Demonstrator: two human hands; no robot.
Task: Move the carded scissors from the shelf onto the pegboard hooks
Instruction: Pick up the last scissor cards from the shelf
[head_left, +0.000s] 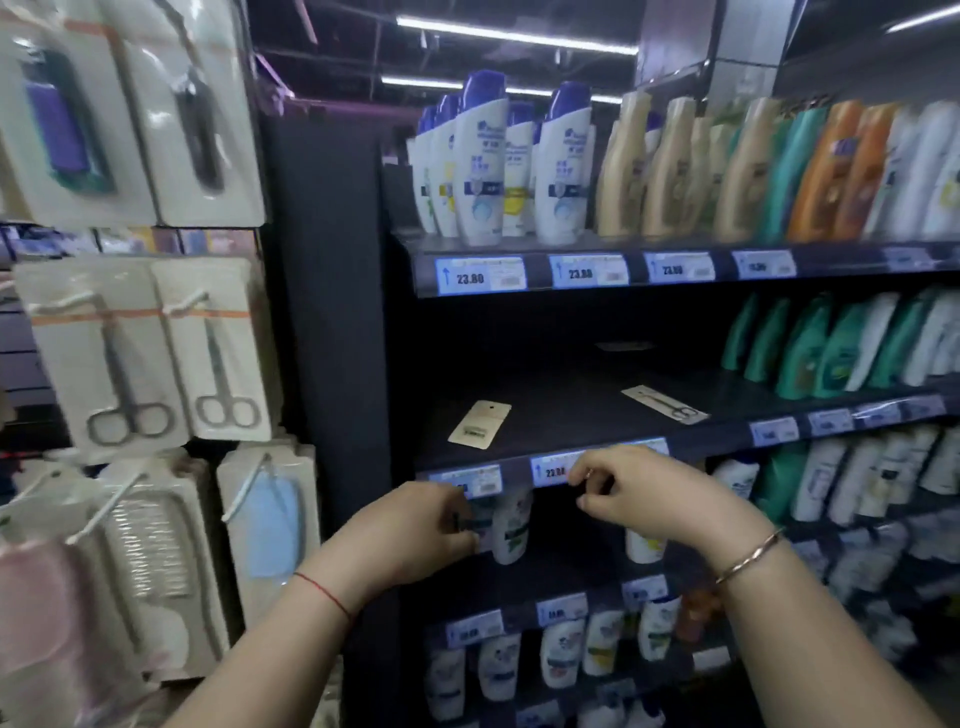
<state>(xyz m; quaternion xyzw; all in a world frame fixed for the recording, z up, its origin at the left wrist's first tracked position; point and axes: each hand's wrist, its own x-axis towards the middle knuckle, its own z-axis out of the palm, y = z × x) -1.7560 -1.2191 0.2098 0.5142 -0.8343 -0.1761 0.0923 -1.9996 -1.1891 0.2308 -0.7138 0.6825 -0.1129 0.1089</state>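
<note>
Two carded items lie flat on the dark middle shelf (561, 415): a carded pair of scissors (665, 404) to the right and a second card lying back-up (479, 423) to the left. On the pegboard at left, two carded scissors (130, 358) (218, 358) hang from white hooks. My left hand (415, 530) and my right hand (639, 488) hover in front of the shelf edge, below the cards, fingers curled and apart, holding nothing. Neither hand touches a card.
Shampoo bottles (519, 156) fill the upper shelf, the right part of the middle shelf and the lower shelves. Price labels (480, 275) line the shelf fronts. Combs (150, 545) and other carded goods hang on the pegboard at left. A dark upright panel (332, 312) separates pegboard and shelves.
</note>
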